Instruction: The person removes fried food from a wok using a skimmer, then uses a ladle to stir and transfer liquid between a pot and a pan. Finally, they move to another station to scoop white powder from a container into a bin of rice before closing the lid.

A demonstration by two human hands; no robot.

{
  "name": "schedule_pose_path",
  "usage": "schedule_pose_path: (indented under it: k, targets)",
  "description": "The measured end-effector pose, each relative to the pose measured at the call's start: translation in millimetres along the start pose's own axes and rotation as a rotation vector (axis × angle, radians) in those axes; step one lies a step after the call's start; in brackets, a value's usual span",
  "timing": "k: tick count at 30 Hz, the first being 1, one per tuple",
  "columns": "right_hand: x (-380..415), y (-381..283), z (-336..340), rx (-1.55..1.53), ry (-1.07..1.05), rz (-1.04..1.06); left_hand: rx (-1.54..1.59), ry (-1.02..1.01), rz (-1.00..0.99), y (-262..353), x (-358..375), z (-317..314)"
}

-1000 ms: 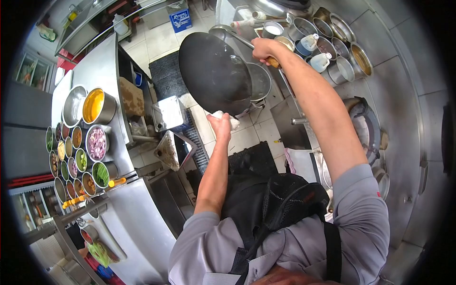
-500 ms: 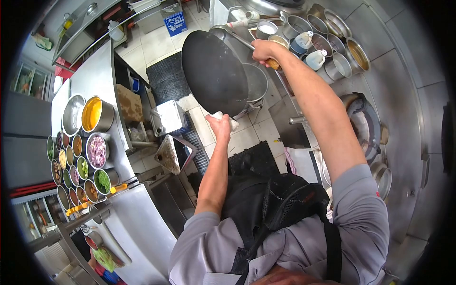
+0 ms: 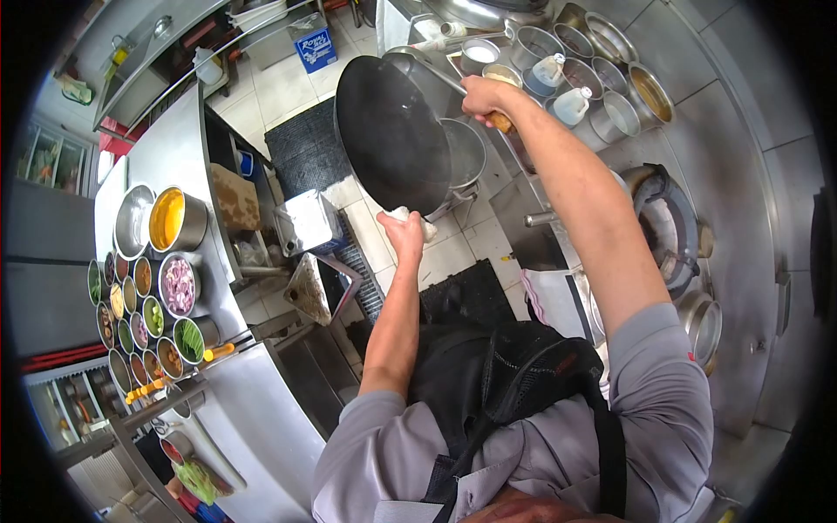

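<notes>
A large black wok is held tilted up over the floor between the counter and the stove. My left hand is closed on its near rim through a folded white cloth. My right hand is wrapped round the wooden grip of a long metal-handled utensil, which looks like a ladle; its far end is partly hidden behind the wok. A metal pot sits behind the wok's right edge. Faint haze shows on the wok's inner face.
To the right is a stove burner ring. Several metal pots and sauce bottles crowd the back right. At left, a steel counter carries an orange-filled pot and several ingredient tins. A metal box stands low beside the counter.
Both hands keep their holds. The wok has barely moved, and its inner face looks a little hazier. The whole view has shifted slightly.
</notes>
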State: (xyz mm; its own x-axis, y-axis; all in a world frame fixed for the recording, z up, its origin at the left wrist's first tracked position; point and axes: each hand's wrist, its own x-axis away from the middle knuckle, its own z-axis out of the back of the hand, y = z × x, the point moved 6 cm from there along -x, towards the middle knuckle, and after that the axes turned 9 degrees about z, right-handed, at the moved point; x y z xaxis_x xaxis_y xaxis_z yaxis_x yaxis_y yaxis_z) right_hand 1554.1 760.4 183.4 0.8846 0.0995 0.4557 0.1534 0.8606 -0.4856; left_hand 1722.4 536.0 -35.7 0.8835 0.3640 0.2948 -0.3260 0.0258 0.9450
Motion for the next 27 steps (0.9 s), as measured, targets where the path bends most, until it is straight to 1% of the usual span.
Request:
schedule_pose_path:
  k: [5,7,11,14,16,17,20,22,23,25,27]
  targets:
    - [-1,10,-1,-0.031,-0.025,-0.043,-0.006,-0.014,0.024,-1,-1,-4]
    - [-4,13,-1,-0.022,-0.028,-0.023,-0.040,-0.004,-0.017,-2,-2,-6]
    - [-4,18,1,-0.018,-0.023,-0.021,-0.054,-0.004,-0.003,-2,-2,-8]
    - [-3,19,2,-0.047,-0.021,-0.022,-0.077,0.007,-0.039,-4,-6,-9]
    - [0,17,4,-0.056,-0.014,-0.020,-0.070,-0.023,0.066,-14,-10,-11]
    - [1,17,4,-0.056,-0.013,-0.021,-0.071,-0.024,0.066,-16,-12,-11]
    - [5,9,2,-0.078,-0.016,-0.026,0.009,-0.019,0.038,-41,-24,-6]
    - [5,-2,-4,0.074,-0.053,0.018,0.199,-0.070,0.080,-39,-22,6]
    - [7,-6,-9,0.068,-0.049,0.016,0.326,-0.106,0.166,-43,-16,12]
    - [14,-16,-21,-0.021,0.019,0.050,0.372,-0.131,0.133,-64,-21,29]
    - [21,-32,-39,0.092,-0.025,0.049,0.513,-0.170,0.276,-93,-17,51]
